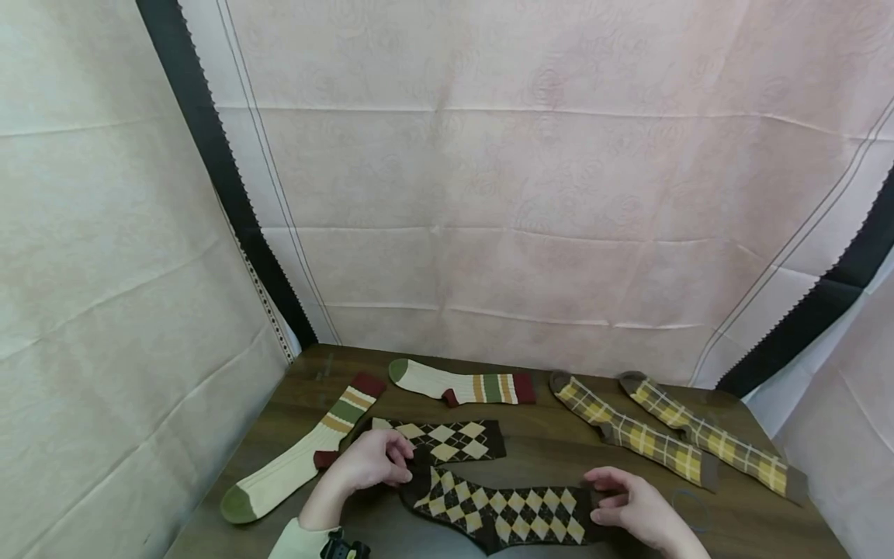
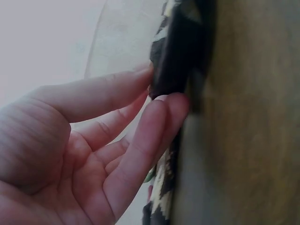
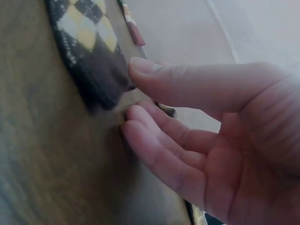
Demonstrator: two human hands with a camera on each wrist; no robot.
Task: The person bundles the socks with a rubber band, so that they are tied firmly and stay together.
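Six socks are laid out on the table point(image 1: 545, 444). The dark toe of the near argyle sock point(image 1: 506, 508) is pinched between thumb and fingertips of the left hand point(image 1: 373, 460), and the sock is stretched lengthwise between the table's left and right edges. Its cuff is met by the right hand point(image 1: 632, 505), where thumb and fingers are held spread with a gap between them; whether the cuff is touched cannot be told. Just beyond, the far argyle sock point(image 1: 464, 441) is partly covered by the left hand. Along the table's far edge a cream sock point(image 1: 426, 380) is placed; the slanted cream sock point(image 1: 289, 470) is set beside the left edge. Two plaid socks point(image 1: 639, 435) are lined up slantwise toward the far right corner.
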